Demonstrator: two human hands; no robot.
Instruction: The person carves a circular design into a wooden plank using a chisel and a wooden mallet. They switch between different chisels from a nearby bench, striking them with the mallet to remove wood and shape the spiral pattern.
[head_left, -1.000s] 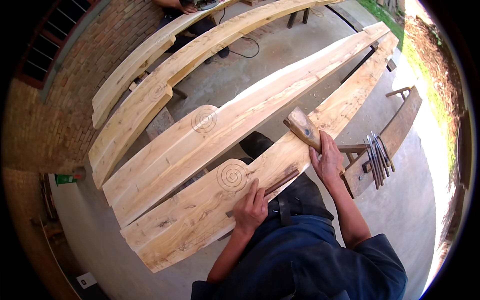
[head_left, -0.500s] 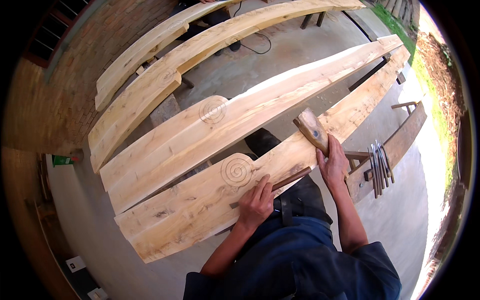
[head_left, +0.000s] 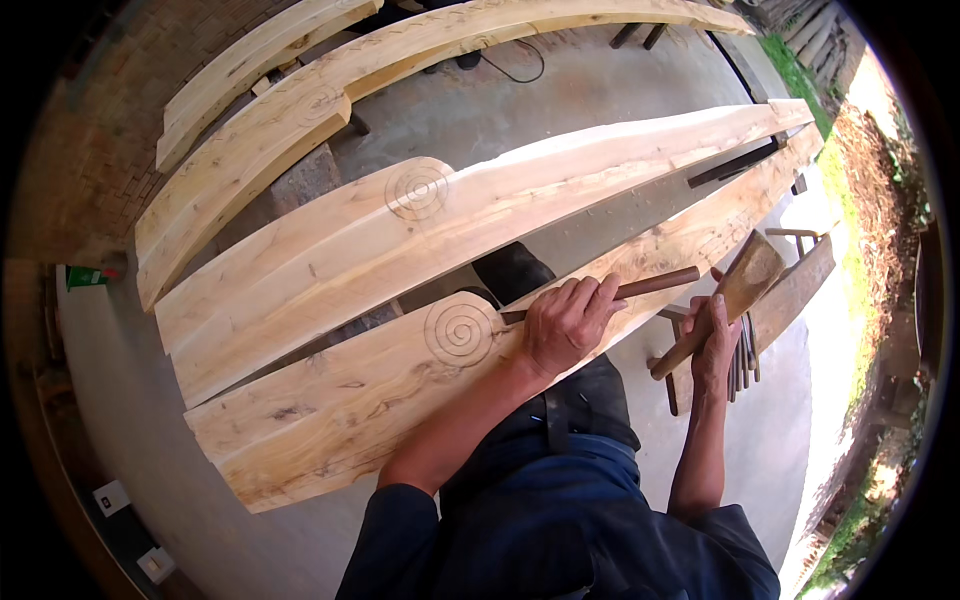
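My left hand (head_left: 568,325) is wrapped round a chisel (head_left: 660,284) whose round brown handle points up to the right. The chisel's blade end lies at the notch beside a spiral marking (head_left: 460,334) on the nearest long wooden beam (head_left: 360,420). Held up to the right of that beam is a wooden mallet (head_left: 752,272), its handle gripped in my right hand (head_left: 716,345). The mallet head is tilted upward, apart from the chisel handle. Whether the cutting edge bites into the wood is hard to make out.
A second beam (head_left: 300,270) with a similar spiral lies alongside, and curved beams (head_left: 240,170) rest farther off. At my right stands a narrow wooden bench (head_left: 795,300) with several slim tools (head_left: 742,365) on it. A dark cable (head_left: 530,78) lies on the concrete floor.
My left hand has moved right and up with the chisel, bringing its blade to the notch by the spiral. The mallet has swung right, off the beam, now gripped by its handle.
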